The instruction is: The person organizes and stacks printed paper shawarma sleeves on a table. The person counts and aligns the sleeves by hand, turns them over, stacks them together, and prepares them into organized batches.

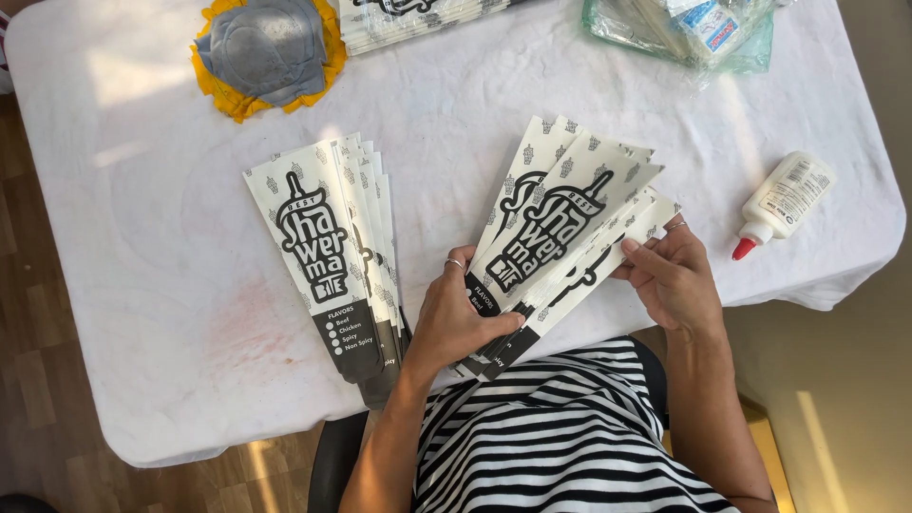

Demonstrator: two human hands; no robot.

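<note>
**Two hands, one fan of paper sleeves**

Both hands grip the fanned paper sleeves [560, 237] at the near edge of the white table [142, 237]. Left hand [456, 318] pinches the dark lower ends, thumb on top; right hand [670, 275] steadies the fan's right edge with fingers curled on it. Left of that fan, a second stack of sleeves [328, 256] lies flat on the table. Beyond the fan, a clear plastic bag [689, 28] holds packets, contents unclear. Right of the fan, a white glue bottle [787, 201] lies on its side.
</note>
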